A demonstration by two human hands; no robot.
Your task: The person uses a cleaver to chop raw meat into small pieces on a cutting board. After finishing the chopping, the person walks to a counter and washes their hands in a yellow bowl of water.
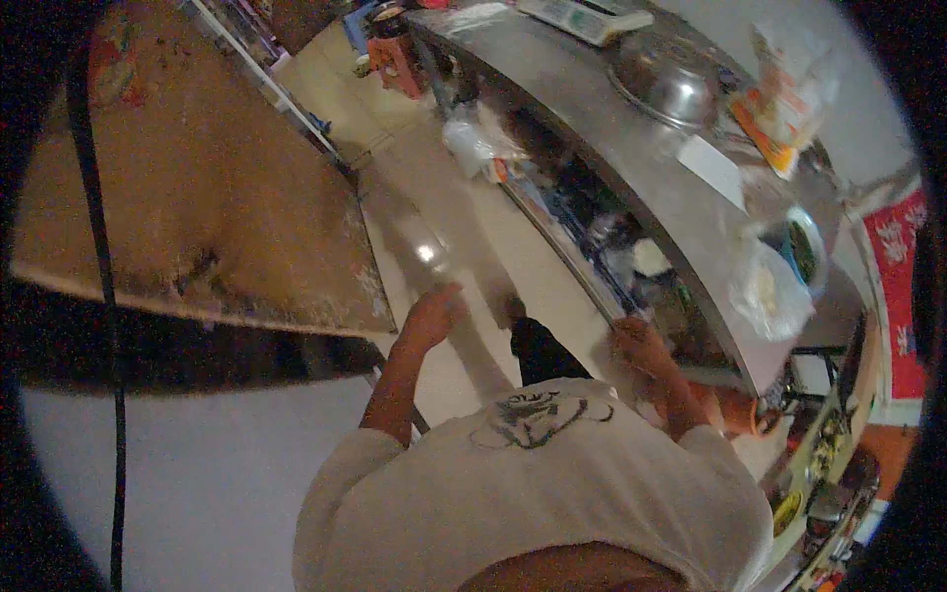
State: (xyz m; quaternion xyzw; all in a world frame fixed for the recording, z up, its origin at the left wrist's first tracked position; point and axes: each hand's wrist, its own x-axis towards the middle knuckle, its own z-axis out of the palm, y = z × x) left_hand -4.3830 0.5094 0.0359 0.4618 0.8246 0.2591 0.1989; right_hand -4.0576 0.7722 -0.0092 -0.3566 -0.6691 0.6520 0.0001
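My left hand (435,314) hangs over the tiled floor, close to the corner of a worn wooden tabletop (259,200); nothing shows in it, and blur hides its fingers. Near the open shelf under a steel counter (592,111) is my right hand (635,342). It looks bent, with no held thing visible, and I cannot tell whether it touches the shelf edge. On the counter lie an upturned metal bowl (669,85), a white rectangular sheet or board (712,172), a clear plastic bag (769,288) and a bowl of greens (803,244).
A red plastic stool (393,65) stands on the floor at the counter's far end. Plastic bags (473,144) bulge from the lower shelf. At right are an orange bucket-like container (740,411) and a board with chopped food (825,451). A black cable (103,259) crosses the left side.
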